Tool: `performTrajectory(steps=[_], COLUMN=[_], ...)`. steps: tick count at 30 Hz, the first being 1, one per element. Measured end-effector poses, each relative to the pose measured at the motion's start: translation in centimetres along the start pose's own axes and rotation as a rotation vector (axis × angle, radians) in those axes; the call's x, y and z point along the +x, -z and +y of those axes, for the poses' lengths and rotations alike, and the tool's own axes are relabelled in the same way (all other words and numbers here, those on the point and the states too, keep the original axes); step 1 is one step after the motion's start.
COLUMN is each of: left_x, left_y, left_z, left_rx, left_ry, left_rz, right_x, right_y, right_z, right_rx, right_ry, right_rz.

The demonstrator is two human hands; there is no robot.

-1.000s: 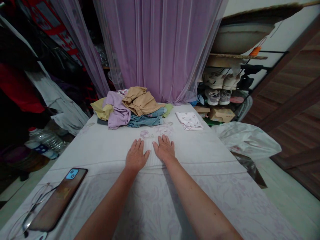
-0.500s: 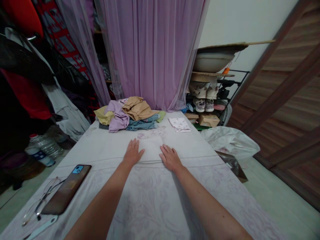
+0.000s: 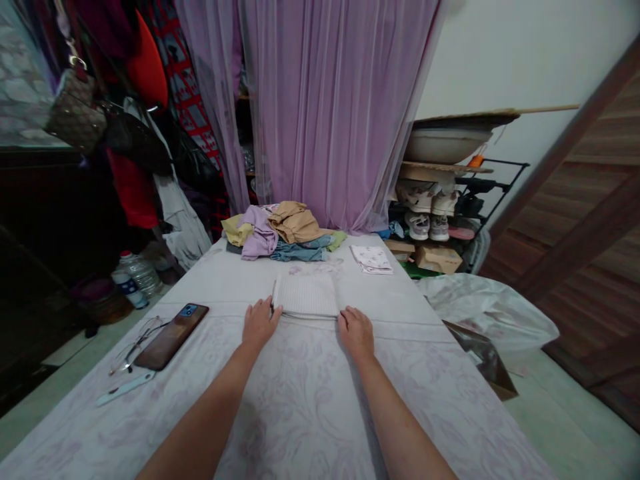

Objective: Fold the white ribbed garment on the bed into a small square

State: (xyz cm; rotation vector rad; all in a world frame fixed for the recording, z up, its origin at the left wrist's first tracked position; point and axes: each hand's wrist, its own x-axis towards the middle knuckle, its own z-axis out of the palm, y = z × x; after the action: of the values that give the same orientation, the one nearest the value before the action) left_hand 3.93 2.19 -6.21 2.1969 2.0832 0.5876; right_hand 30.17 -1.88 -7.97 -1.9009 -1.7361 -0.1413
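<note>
A folded white ribbed garment (image 3: 306, 295) lies flat in the middle of the cloth-covered surface (image 3: 300, 393). At its near left corner, my left hand (image 3: 260, 323) has the edge between thumb and fingers. My right hand (image 3: 357, 331) is closed at the near right corner, its fingertips curled on the edge. Beyond the garment, to the right, is a folded white cloth with a small print (image 3: 371, 259). A heap of crumpled clothes sits at the far end, with a tan piece (image 3: 295, 223), a lilac piece (image 3: 260, 233) and a blue denim piece (image 3: 300, 250).
On the left lie a phone (image 3: 173, 337), eyeglasses (image 3: 135, 347) and a pale flat-handled item (image 3: 125, 388). A purple curtain (image 3: 320, 113) hangs behind. At right stand a shoe rack (image 3: 425, 223) and a clear plastic bag (image 3: 487, 310).
Both hands have slid from lying flat on the garment's sides to its near corners, and their fingers have closed there. The camera view has shifted, showing more on the left.
</note>
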Motion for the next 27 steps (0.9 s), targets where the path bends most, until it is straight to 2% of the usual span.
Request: performTrajectory(steps=[4, 13, 19, 27], left_x=[-0.7, -0.6, -0.5, -0.1], left_y=[0.3, -0.5, -0.4, 0.2], left_z=[0.3, -0.2, -0.9, -1.2], left_rx=[0.033, 0.059, -0.02, -0.203], left_ry=[-0.005, 0.002, -0.01, 0.049], left_rz=[0.036, 0.015, -0.021, 0.02], right_x=[0.0, -0.3, -0.5, -0.7], right_y=[-0.2, -0.5, -0.9, -0.7], right_z=[0.0, 0.2, 0.4, 0.4], right_rx=[0.012, 0.049, 0.084, 0.117], right_ry=[0.012, 0.039, 0.102, 0.189], right_rz=[0.039, 0.026, 0.021, -0.031])
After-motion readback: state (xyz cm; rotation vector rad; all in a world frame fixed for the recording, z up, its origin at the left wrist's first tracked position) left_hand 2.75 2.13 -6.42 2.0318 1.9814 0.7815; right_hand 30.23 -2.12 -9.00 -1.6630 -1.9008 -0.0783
